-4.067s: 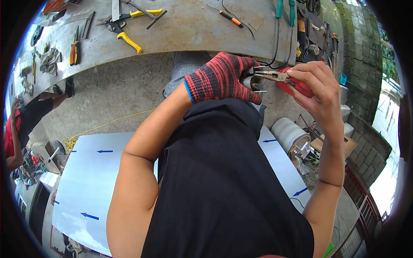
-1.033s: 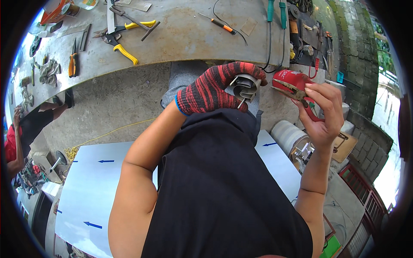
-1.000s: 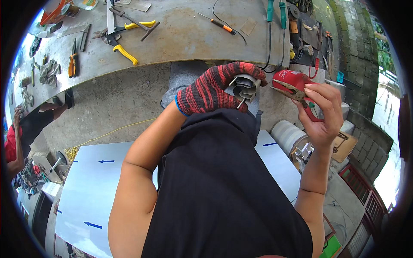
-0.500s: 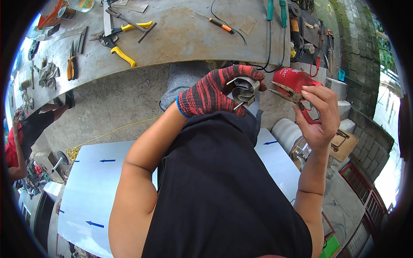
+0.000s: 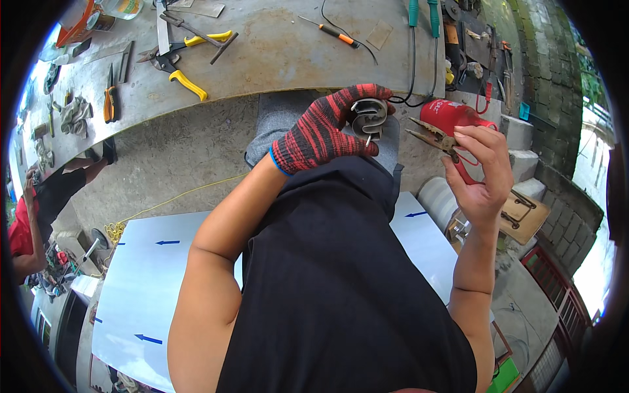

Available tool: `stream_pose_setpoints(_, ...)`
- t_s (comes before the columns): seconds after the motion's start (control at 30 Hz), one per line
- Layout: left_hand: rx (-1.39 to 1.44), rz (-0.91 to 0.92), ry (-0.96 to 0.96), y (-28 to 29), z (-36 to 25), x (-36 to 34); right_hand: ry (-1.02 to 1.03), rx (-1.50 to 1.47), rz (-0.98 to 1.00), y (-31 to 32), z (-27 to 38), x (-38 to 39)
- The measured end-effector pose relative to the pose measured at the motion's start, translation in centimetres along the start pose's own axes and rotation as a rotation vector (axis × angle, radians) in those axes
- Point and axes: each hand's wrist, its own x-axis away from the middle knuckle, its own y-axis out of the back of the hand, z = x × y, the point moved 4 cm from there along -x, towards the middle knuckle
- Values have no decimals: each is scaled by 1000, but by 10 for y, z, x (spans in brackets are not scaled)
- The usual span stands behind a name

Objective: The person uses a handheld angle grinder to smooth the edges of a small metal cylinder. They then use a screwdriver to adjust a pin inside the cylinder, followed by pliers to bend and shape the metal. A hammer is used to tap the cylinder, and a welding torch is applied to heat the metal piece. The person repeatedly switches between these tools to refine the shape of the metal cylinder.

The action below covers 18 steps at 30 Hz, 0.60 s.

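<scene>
My left hand [image 5: 324, 134], in a red and black knitted glove with a blue cuff, grips a bent sheet-metal piece [image 5: 371, 118]. The metal curls into an S-like shape at its visible end, and a thin pin sticks out below it. My bare right hand [image 5: 486, 164] is closed around the red handles of a pair of long-nose pliers [image 5: 438, 135]. Their jaws stand apart and point left toward the metal piece, with a gap between the two. Behind the pliers lies a red cylinder [image 5: 452, 114].
Across the far side runs a metal worktable [image 5: 262, 62] bearing yellow-handled snips [image 5: 187, 82], orange-handled pliers [image 5: 110, 101] and a screwdriver [image 5: 337, 35]. Teal-handled leads [image 5: 413, 13] hang over its right end. White sheets [image 5: 147, 288] lie behind me. Another person [image 5: 42, 203] is at far left.
My left hand has tilted the metal piece slightly and shifted it a little. The pliers in my right hand have moved slightly left, their jaws still apart.
</scene>
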Motion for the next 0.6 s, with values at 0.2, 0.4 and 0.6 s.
stream_pose_setpoints(0.2,-100,-66,-50,2,1,-2,-34,-14,-2,-1,1,3)
stream_pose_setpoints(0.4,-31,-96,12,1,4,-1,-93,-28,67,-6,0,6)
stream_pose_setpoints(0.6,-40,-121,106,-2,-5,1,-114,-20,190,-10,-6,10)
